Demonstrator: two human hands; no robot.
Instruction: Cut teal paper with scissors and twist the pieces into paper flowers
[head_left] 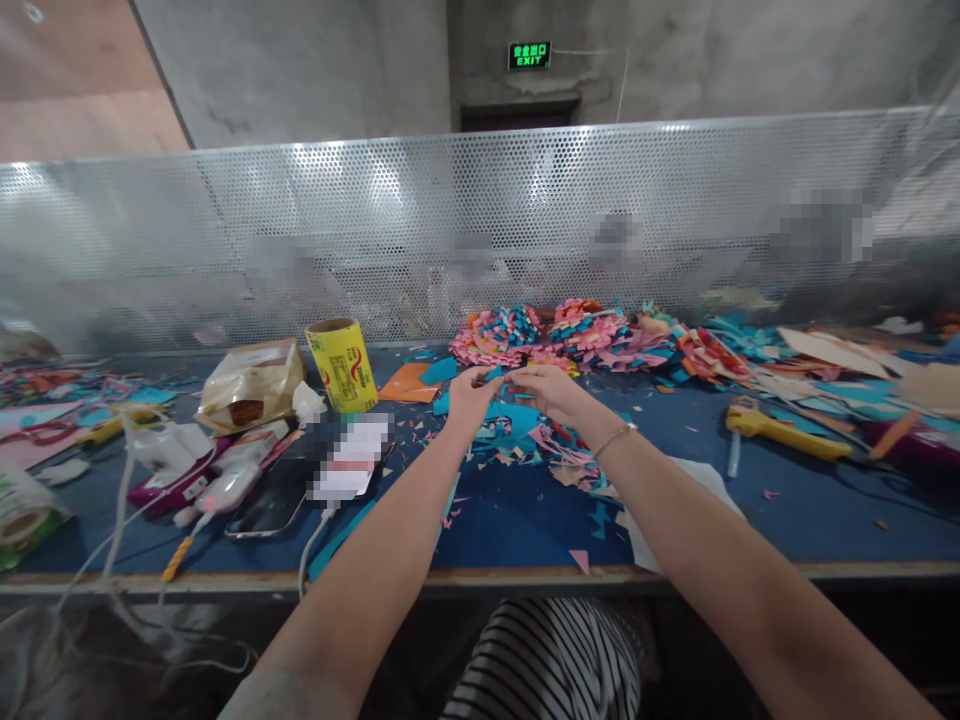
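Above the middle of the table, my left hand (471, 398) pinches a small blue piece (494, 373) of thin, felt-like sheet. Close by on the right, my right hand (555, 392) has its fingers drawn together beside that piece; what lies between those fingertips is too small to make out. Beneath both hands are blue cut pieces (514, 418) and a loose heap of pink and blue scraps (574, 465). Just beyond them stand bunched pink, blue and orange clusters (491, 337) of cut strips.
A yellow tape roll (343, 365), a paper bag (253, 385) and phones (274, 495) with white cables sit on the left. To the right lie a yellow-handled tool (787, 432) and more coloured sheets (832, 352). A perforated metal panel (405, 200) runs along the back.
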